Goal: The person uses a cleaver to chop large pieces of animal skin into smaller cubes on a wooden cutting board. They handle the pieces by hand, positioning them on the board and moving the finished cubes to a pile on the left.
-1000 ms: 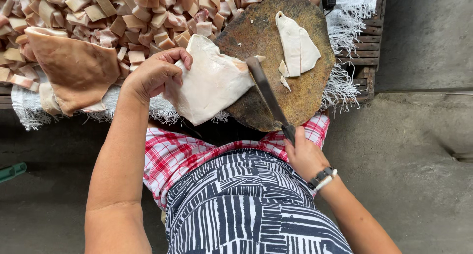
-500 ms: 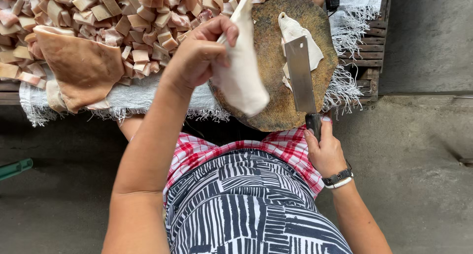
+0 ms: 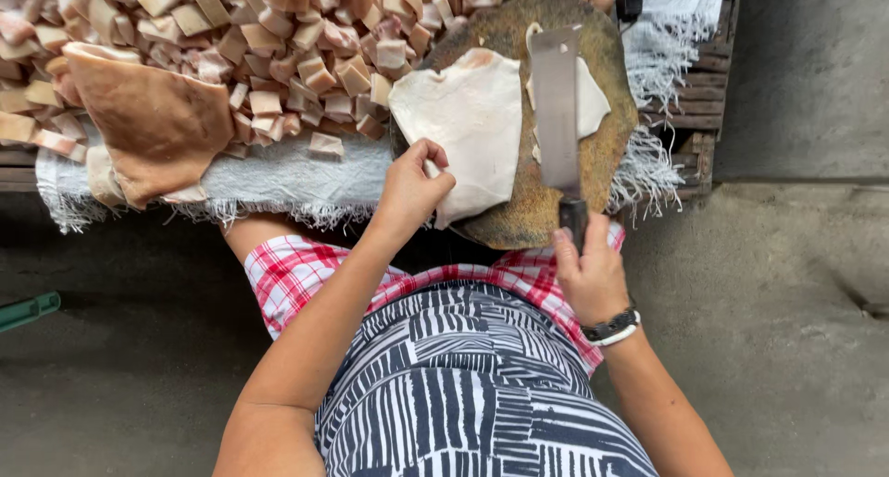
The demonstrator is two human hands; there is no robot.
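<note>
Since half a second earlier, the pale slab of skin (image 3: pixel 468 116) had dropped flat onto the round chopping block (image 3: pixel 528 213), its near edge overhanging. Left hand (image 3: pixel 412 188) pinched that lower edge. Right hand (image 3: pixel 588 273) was closed around the cleaver (image 3: pixel 556 106), blade lying flat just beside the slab. Cut cubes (image 3: pixel 278 42) crowded the block's left rim.
</note>
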